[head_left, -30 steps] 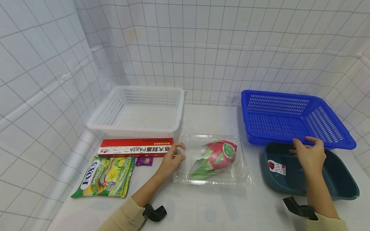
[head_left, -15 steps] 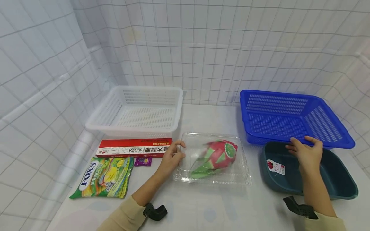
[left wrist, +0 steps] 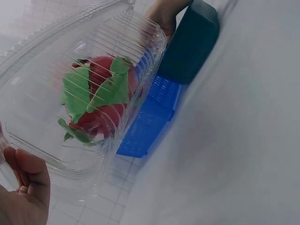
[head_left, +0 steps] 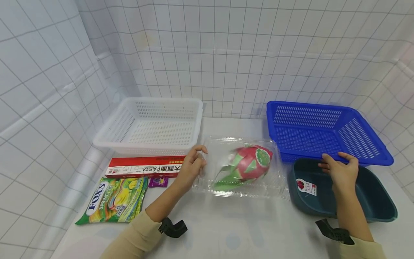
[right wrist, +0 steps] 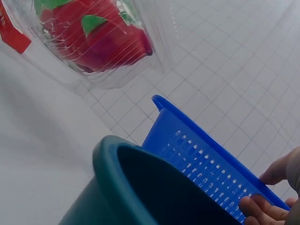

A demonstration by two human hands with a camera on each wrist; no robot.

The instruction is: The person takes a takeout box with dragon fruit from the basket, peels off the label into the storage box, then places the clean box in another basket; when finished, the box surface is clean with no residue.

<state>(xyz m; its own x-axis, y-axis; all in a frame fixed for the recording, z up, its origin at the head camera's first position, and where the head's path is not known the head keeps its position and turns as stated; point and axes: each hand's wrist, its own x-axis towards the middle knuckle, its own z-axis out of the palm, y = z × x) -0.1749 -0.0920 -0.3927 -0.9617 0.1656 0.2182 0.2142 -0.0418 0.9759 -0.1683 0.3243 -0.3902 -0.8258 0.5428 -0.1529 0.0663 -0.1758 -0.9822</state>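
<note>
My left hand (head_left: 191, 168) grips the left edge of a clear plastic clamshell container (head_left: 220, 151). A pink dragon fruit (head_left: 252, 163) with green scales lies inside it. In the left wrist view the container (left wrist: 42, 112) is raised off the table and tilted, with my thumb and curled fingers at its edge. My right hand (head_left: 344, 176) reaches over a dark green basin (head_left: 307, 207) and pinches the front rim of a blue plastic basket (head_left: 307, 140). The right wrist view has the fingers (right wrist: 262, 208) on either side of the basket's rim (right wrist: 225, 152).
At the left stands a white basket (head_left: 161, 129). In front of it lie a red and white pasta box (head_left: 145, 166), a small purple packet (head_left: 158, 182) and a green and yellow FOX'S bag (head_left: 113, 199). A white gridded curtain (head_left: 226, 54) closes off the back and sides.
My left hand has lifted the clamshell container with the dragon fruit up from the table, slightly away from me. My right hand stays at the blue basket's rim. The whole head view has shifted slightly.
</note>
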